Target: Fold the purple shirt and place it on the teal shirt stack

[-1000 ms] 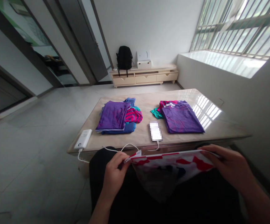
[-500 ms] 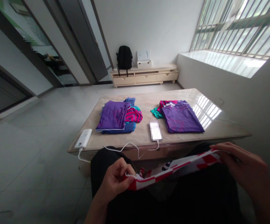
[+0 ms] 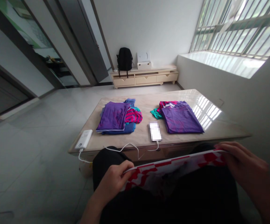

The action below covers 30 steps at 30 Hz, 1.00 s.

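Note:
A red and white patterned garment [image 3: 169,169] is stretched across my lap, below the near edge of the table [image 3: 146,137]. My left hand [image 3: 114,180] grips its left end and my right hand [image 3: 244,168] grips its right end, pulling the top hem taut. On the table lie two piles of clothes: a left pile [image 3: 116,116] topped by a purple garment, and a right pile [image 3: 180,118] with a purple shirt spread flat on top.
A phone [image 3: 155,131] lies between the piles, wired by a white cable [image 3: 123,147] to a white power bank [image 3: 84,139] at the table's left corner. A low cabinet [image 3: 144,76] with a black backpack [image 3: 124,58] and a white box stands at the far wall.
The garment sagged and bunched half a second ago; now both hands have pulled it taut again. My left hand sits lower and my right hand farther right than one second ago.

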Each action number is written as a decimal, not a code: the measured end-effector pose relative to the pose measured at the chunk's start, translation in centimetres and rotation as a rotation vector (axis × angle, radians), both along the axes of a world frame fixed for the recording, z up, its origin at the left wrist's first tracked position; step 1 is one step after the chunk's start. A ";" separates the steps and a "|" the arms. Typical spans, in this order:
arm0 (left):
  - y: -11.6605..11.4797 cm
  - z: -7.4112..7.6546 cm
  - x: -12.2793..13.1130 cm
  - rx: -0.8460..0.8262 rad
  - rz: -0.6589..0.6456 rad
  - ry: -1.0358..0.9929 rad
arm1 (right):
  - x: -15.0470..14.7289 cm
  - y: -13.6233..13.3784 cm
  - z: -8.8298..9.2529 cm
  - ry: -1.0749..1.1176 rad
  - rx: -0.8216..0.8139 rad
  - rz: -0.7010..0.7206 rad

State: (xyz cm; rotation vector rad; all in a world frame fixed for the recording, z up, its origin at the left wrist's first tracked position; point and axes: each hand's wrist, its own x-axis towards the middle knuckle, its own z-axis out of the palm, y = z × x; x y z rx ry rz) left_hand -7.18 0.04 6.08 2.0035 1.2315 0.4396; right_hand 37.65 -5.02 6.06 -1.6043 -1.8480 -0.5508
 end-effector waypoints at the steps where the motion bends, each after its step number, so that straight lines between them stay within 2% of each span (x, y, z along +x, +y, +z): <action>1: 0.0 0.2 0.2 -0.001 0.018 0.008 | 0.2 0.2 -0.8 -0.008 -0.023 -0.053; 4: -0.2 0.5 0.9 -0.004 0.012 0.084 | 1.4 0.8 -3.1 -0.090 -0.139 -0.192; 5: -0.3 0.5 0.9 -0.006 -0.019 0.119 | 1.9 1.0 -3.7 -0.106 -0.195 -0.184; 7: -0.8 0.2 0.5 -0.034 -0.145 0.175 | 3.1 1.2 -3.9 -0.075 -0.356 -0.052; 9: -1.4 0.0 -0.8 -0.070 -0.291 0.193 | 4.3 1.1 -3.1 0.018 -0.538 0.126; 11: -1.9 0.3 -2.5 -0.071 -0.371 0.190 | 5.2 0.8 -1.6 0.117 -0.696 0.276; 13: -2.0 1.1 -4.1 -0.025 -0.376 0.183 | 5.8 0.6 -0.3 0.170 -0.742 0.334; 15: -1.8 2.5 -5.0 0.031 -0.370 0.172 | 6.2 0.5 0.2 0.167 -0.692 0.317; 20: -0.1 6.2 -5.7 0.151 -0.266 0.203 | 6.9 1.2 -0.7 0.079 -0.488 0.147; 24: 2.0 8.3 -6.3 0.129 -0.136 0.222 | 8.5 2.4 -0.8 0.149 -0.490 0.096; 27: 3.4 9.0 -6.2 0.038 0.004 0.148 | 9.2 3.1 -0.1 0.249 -0.528 0.062; 30: 3.5 8.7 -5.1 -0.171 0.151 -0.021 | 7.5 2.7 1.1 0.418 -0.640 0.104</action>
